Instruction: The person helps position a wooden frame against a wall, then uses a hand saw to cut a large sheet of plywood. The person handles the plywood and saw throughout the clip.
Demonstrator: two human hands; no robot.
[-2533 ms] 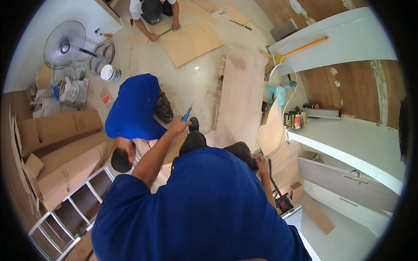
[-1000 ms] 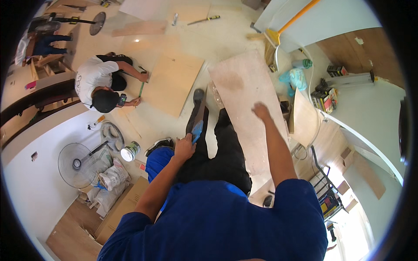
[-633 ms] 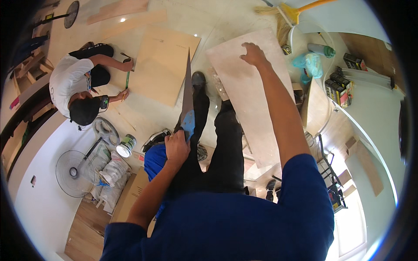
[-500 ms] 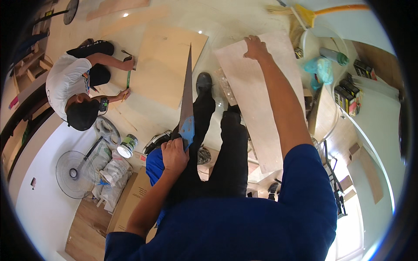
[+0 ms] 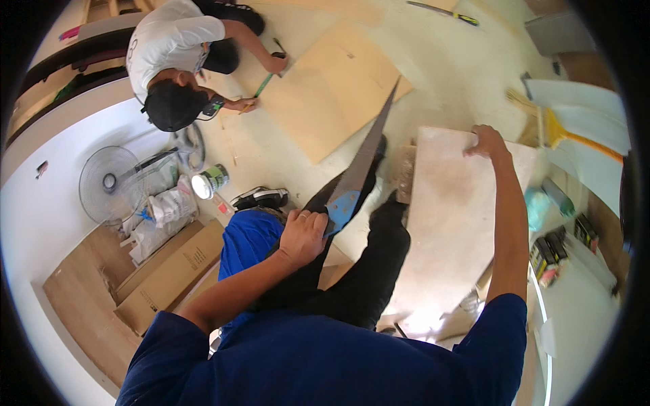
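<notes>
My left hand (image 5: 303, 237) is closed round the blue and black handle of a handsaw (image 5: 362, 162). The saw's long tapered blade points up and away from me, tip toward the far plywood sheet. With fingers bent over its far edge, my right hand (image 5: 486, 142) grips a pale plywood board (image 5: 450, 223). This board stretches back toward me on the right of my legs. To the far left, a crouching person (image 5: 172, 61) in a white shirt and black cap holds a green tape measure (image 5: 263, 86) and a pencil at the edge of a larger plywood sheet (image 5: 332, 88).
On the left are a fan (image 5: 112, 181), white sacks (image 5: 169, 206), a can (image 5: 210, 181) and a flat cardboard box (image 5: 166, 281). A broom (image 5: 558, 132), a bottle (image 5: 558, 196) and small boxes (image 5: 548, 250) lie right. Another tool (image 5: 443, 13) rests far off on the floor.
My view has turned, so the scene appears rotated clockwise. The saw stays in my left hand and my right hand stays on the board's far edge.
</notes>
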